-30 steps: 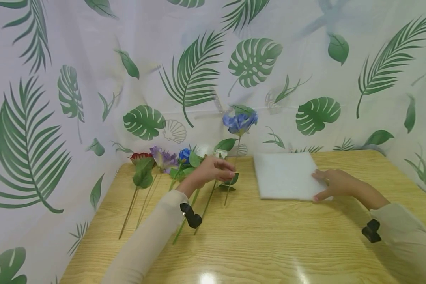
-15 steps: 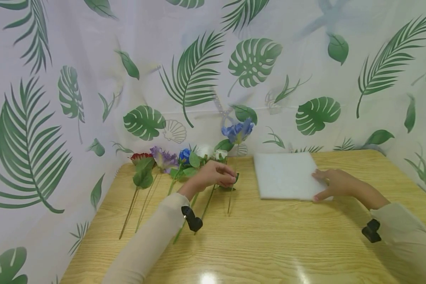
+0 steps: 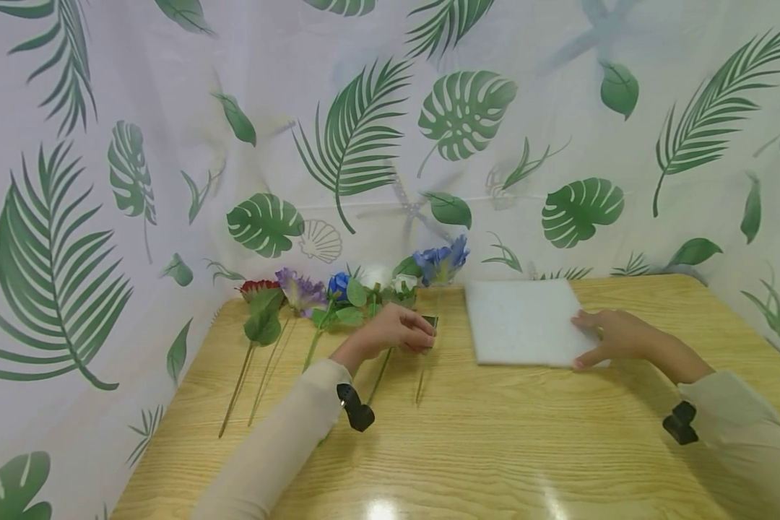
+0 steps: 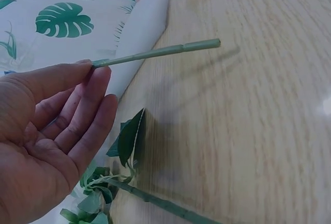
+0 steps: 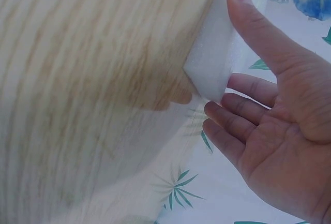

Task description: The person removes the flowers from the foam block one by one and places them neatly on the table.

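Observation:
My left hand (image 3: 399, 332) pinches the thin stem of a blue flower (image 3: 442, 261) between thumb and forefinger. The bloom points up and away, by the back curtain. In the left wrist view the stem's bare lower end (image 4: 176, 50) sticks out past the fingertips, above the table, while the other fingers are loosely bent. My right hand (image 3: 614, 338) rests at the right side of a white foam sheet (image 3: 523, 321), with its fingers and thumb spread around the near right corner. The right wrist view shows the fingertips against the foam's edge (image 5: 212, 53).
Left of the left hand, several flowers lie on the wooden table (image 3: 468, 448): a red one (image 3: 258, 289), a purple one (image 3: 301, 292), a blue rose (image 3: 338, 287) and a white rose (image 3: 404, 283). A leaf-printed curtain (image 3: 377, 159) hangs behind.
The left hand has moved slightly down and right with the blue flower; its bloom has dropped lower and its stem end has come nearer. The right hand and foam sheet have stayed put.

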{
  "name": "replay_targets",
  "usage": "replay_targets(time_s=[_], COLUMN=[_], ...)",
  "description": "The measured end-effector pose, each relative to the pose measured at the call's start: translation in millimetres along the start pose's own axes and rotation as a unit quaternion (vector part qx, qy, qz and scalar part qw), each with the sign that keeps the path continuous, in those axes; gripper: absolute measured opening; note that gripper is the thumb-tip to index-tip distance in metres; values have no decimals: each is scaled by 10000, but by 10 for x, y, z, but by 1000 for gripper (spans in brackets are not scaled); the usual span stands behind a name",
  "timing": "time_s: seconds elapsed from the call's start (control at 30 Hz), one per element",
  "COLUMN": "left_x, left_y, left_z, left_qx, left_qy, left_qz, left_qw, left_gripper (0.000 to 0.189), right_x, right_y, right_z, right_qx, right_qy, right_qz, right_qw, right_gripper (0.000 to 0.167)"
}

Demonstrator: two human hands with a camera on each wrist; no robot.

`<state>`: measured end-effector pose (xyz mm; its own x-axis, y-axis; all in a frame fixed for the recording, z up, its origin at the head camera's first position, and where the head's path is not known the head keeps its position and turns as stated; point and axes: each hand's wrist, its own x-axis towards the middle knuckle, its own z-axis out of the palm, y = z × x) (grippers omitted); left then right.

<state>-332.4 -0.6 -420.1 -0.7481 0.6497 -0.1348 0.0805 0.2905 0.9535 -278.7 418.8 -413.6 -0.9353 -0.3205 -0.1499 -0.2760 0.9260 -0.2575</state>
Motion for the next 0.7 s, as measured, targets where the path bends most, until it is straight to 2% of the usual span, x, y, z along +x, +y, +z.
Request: replay_targets(time_s=[0.27, 0.7], left_x=[-3, 43], left_y=[-28, -63], left_z=[34, 64], left_qx=[144, 328], left_qy=[-67, 195], left_qz=[-213, -747], left_qw=[9996, 9965], left_gripper=[29, 25], right_x=[6, 0], right_y=[11, 10], right_z=[8, 7], right_qx=[25, 25], right_qy=[-27, 15], right_qz=[76, 19], right_qw=[10000, 10000], right_gripper=[104, 102])
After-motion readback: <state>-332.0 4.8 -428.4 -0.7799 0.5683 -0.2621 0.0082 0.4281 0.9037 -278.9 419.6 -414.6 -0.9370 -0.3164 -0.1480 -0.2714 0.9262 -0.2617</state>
